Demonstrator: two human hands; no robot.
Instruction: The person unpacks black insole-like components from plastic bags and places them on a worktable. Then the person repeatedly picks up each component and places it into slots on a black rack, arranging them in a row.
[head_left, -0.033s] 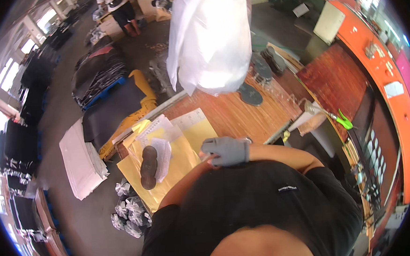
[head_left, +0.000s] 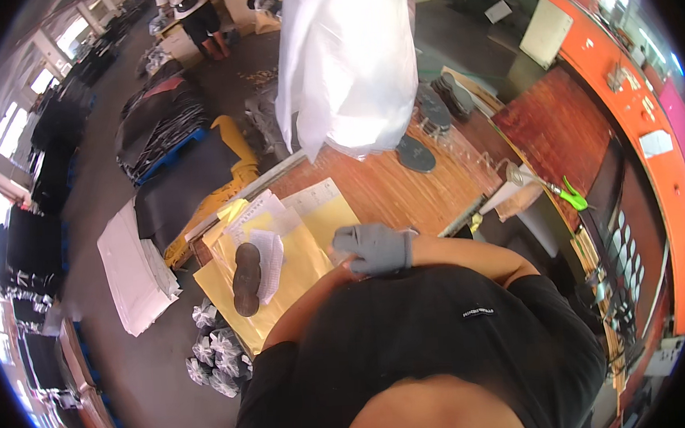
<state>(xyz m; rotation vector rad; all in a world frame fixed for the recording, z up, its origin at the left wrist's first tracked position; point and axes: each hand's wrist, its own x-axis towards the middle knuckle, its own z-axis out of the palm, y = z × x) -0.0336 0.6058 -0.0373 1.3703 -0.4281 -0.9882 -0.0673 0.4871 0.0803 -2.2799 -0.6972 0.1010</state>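
My right hand [head_left: 374, 249], in a grey glove, is held close in front of my black shirt with its fingers curled. It lies over my left hand [head_left: 345, 262], which is bare and mostly hidden beneath it, so the left fingers barely show. Whatever is between the two hands cannot be made out. Just left of them, a dark brown shoe sole [head_left: 246, 279] rests on a whitish sheet [head_left: 270, 264] over yellow papers [head_left: 305, 273]. Beyond my hands, a grey shoe sole [head_left: 416, 154] lies on the wooden tabletop [head_left: 372, 192], partly beside a large white plastic bag [head_left: 349, 72].
More dark soles [head_left: 451, 95] are at the table's far right. A green-handled tool [head_left: 570, 196] hangs at the right, before an orange bench edge [head_left: 641, 117]. Left are stacked white sheets [head_left: 132, 266], a yellow pallet truck [head_left: 233, 150] and plastic-wrapped bundles [head_left: 218, 353]. A person [head_left: 193, 19] stands far left.
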